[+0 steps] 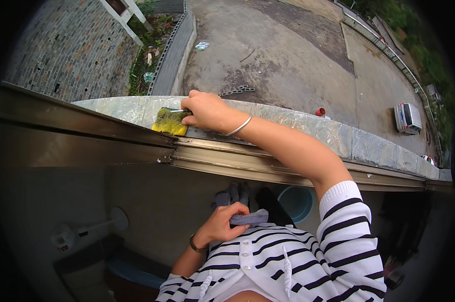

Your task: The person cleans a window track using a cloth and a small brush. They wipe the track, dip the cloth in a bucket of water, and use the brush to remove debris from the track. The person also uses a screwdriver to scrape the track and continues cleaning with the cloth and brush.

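My right arm reaches out over the window frame. My right hand (207, 109) is closed around the dark end of a thin, pale-shafted tool. Below the shaft, a yellow sponge (170, 122), heavily dirtied dark on top, rests on the stone sill (137, 108) beside the frame's outer edge. Whether the shaft is fixed to the sponge I cannot tell. In front of my striped shirt, my left hand (222, 223) pinches a folded grey cloth (250, 217) between thumb and fingers. The metal window track (237, 158) runs between my two hands.
A sliding window frame (81, 131) bounds the sill at left. Indoors, a light-blue basin (295, 204) stands below the track, and a white fan (63, 236) stands at left. Far below outside lie a concrete yard (288, 65), a red bucket (320, 111) and a parked silver van (408, 118).
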`<state>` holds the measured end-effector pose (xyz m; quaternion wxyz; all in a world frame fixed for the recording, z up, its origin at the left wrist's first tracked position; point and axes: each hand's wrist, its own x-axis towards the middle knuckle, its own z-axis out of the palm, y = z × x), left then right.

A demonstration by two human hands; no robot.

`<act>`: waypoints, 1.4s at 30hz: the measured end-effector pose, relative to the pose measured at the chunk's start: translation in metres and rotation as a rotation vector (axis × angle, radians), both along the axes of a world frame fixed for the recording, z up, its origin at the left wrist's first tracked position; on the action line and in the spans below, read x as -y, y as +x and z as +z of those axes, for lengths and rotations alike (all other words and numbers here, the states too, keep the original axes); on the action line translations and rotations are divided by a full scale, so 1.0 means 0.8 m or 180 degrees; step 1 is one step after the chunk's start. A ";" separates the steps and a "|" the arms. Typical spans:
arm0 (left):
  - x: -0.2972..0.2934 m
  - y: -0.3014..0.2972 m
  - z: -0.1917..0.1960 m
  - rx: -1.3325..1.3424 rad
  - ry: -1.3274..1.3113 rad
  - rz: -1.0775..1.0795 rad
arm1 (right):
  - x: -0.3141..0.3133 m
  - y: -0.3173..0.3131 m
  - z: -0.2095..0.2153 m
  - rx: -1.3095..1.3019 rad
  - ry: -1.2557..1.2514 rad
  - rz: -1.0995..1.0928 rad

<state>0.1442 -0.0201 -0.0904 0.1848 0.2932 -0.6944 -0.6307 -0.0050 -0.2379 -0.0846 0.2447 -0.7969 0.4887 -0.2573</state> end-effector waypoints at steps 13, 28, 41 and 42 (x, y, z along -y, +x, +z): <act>-0.016 -0.009 -0.060 -0.0069 0.0168 -0.0644 | -0.250 -0.162 0.112 0.1346 0.0576 -0.1608; -0.218 -0.259 -0.183 -0.0316 0.1381 -0.0993 | -0.727 -0.249 -0.190 0.1106 0.2002 -0.4622; -0.192 -0.133 -0.161 0.0486 0.0241 0.0243 | -0.725 -0.278 -0.185 0.1969 0.1525 -0.4022; -0.181 -0.114 -0.154 0.0449 0.0343 0.0450 | -0.704 -0.270 -0.162 0.1993 0.1602 -0.3790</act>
